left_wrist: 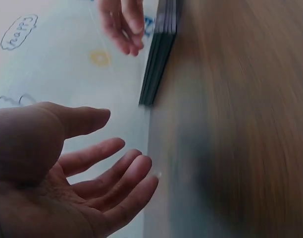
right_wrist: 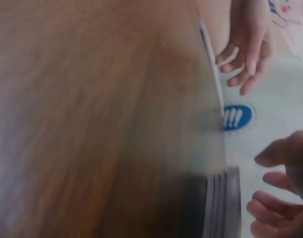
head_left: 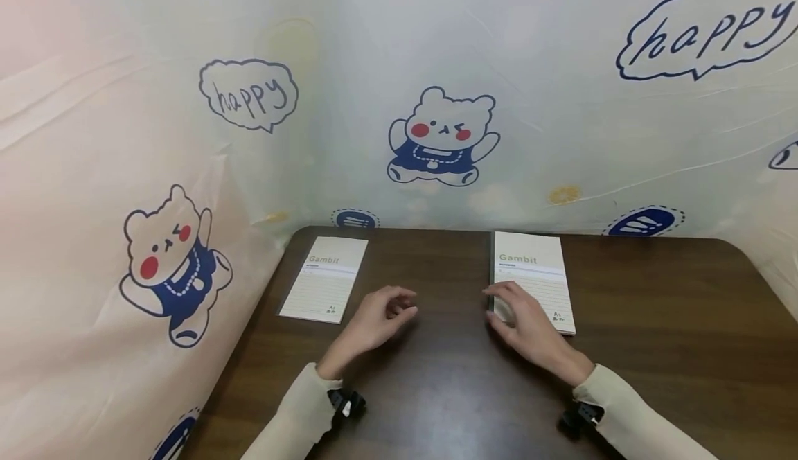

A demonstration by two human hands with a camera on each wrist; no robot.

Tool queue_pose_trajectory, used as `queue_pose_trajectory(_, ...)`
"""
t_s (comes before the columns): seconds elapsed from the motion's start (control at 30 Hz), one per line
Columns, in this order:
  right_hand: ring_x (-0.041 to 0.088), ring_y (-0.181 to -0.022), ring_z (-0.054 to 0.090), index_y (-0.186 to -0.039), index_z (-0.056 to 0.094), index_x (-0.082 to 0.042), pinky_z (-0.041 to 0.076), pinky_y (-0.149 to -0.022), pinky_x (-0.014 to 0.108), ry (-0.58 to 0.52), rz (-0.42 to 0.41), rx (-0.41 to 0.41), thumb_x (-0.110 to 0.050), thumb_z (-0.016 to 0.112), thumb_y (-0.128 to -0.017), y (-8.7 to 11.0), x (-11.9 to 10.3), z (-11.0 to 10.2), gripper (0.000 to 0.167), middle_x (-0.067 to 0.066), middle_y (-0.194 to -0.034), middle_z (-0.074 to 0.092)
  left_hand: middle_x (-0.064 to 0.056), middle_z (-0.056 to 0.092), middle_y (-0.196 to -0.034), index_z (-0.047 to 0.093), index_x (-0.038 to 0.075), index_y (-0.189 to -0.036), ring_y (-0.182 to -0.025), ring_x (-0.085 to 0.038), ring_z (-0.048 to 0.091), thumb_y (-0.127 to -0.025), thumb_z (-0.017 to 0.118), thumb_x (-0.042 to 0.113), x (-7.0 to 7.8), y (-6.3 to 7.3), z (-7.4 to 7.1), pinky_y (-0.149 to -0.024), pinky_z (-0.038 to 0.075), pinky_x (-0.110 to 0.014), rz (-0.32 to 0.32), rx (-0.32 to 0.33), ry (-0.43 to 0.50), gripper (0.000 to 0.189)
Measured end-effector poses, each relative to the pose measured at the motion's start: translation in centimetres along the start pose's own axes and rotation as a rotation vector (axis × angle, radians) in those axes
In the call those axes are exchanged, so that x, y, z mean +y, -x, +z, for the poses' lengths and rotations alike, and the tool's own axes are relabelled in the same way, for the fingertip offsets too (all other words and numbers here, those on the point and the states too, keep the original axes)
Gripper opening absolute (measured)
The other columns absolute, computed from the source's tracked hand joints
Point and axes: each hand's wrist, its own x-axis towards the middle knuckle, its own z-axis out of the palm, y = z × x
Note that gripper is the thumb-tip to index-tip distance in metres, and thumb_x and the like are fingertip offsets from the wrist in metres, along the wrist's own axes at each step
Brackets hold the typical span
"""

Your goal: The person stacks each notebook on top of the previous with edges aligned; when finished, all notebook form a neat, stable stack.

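Note:
A single white-covered notebook marked "Gambit" lies flat on the left part of the table. Just to its right, my left hand hovers with loosely bent fingers and holds nothing. On the right side is a stack of several like notebooks, whose dark spines show in the left wrist view. My right hand is held over the stack's lower left part, thumb and fingers apart, grasping nothing. In the right wrist view the stack stands beside that hand; whether they touch cannot be told.
Both hands are above a dark brown wooden table. A pale curtain printed with bears and "happy" bubbles hangs behind the table and along its left side. Black straps with small devices sit on both wrists.

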Motion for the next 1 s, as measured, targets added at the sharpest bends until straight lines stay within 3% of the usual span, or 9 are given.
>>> queue_pose_trajectory(0.17, 0.026, -0.130, 0.062, -0.138, 0.063, -0.006, 0.054, -0.105, 0.047, 0.018, -0.069, -0.177, -0.020, 0.076, -0.096, -0.8, -1.5, 2.0, 0.046, 0.012, -0.140, 0.063, -0.012, 0.072, -0.116, 0.070, 0.005, -0.129, -0.099, -0.025, 0.071, -0.099, 0.074, 0.022, -1.9, 2.7, -2.2, -0.086, 0.061, -0.043, -0.030, 0.112, -0.134, 0.035)
queue_pose_trajectory(0.33, 0.026, -0.145, 0.051, -0.152, 0.051, -0.009, 0.048, -0.115, 0.048, 0.032, -0.145, -0.364, -0.033, 0.069, -0.102, -1.8, -2.9, 4.1, 0.058, 0.010, -0.156, 0.052, -0.016, 0.071, -0.122, 0.071, 0.004, -0.128, -0.112, -0.035, 0.065, -0.096, 0.077, 0.022, -3.9, 4.9, -4.3, -0.096, 0.053, -0.053, -0.084, 0.212, -0.244, 0.037)
queue_pose_trajectory(0.5, 0.023, -0.155, 0.039, -0.162, 0.038, -0.012, 0.042, -0.121, 0.047, 0.012, -0.201, -0.528, -0.043, 0.061, -0.105, -3.2, -4.5, 6.2, 0.068, 0.006, -0.168, 0.038, -0.027, 0.062, -0.138, 0.067, 0.000, -0.134, -0.130, -0.048, 0.055, -0.096, 0.077, 0.021, -6.1, 6.7, -6.0, -0.108, 0.045, -0.064, -0.162, 0.273, -0.280, 0.044)
queue_pose_trajectory(0.6, 0.023, -0.159, 0.032, -0.165, 0.032, -0.014, 0.038, -0.124, 0.047, 0.024, -0.241, -0.600, -0.048, 0.056, -0.107, -3.9, -5.5, 7.7, 0.071, 0.004, -0.172, 0.030, -0.034, 0.051, -0.150, 0.060, -0.002, -0.141, -0.141, -0.055, 0.045, -0.097, 0.076, 0.022, -6.9, 7.9, -6.9, -0.114, 0.036, -0.071, -0.207, 0.245, -0.300, 0.053)
queue_pose_trajectory(0.77, 0.026, -0.163, 0.022, -0.167, 0.024, -0.016, 0.032, -0.128, 0.047, 0.038, -0.308, -0.685, -0.052, 0.049, -0.108, -4.8, -7.5, 10.1, 0.073, 0.002, -0.176, 0.021, -0.036, 0.031, -0.163, 0.045, -0.003, -0.154, -0.151, -0.060, 0.024, -0.098, 0.074, 0.028, -7.7, 9.3, -8.0, -0.120, 0.022, -0.076, -0.284, 0.136, -0.364, 0.070)
queue_pose_trajectory(1.0, 0.026, -0.164, 0.018, -0.168, 0.020, -0.012, 0.027, -0.131, 0.042, 0.086, -0.381, -0.716, -0.055, 0.047, -0.108, -6.8, -10.0, 13.5, 0.078, 0.004, -0.177, 0.014, -0.034, 0.024, -0.168, 0.041, -0.002, -0.157, -0.152, -0.062, 0.020, -0.099, 0.072, 0.031, -9.0, 10.2, -8.6, -0.119, 0.024, -0.076, -0.354, 0.077, -0.398, 0.074)
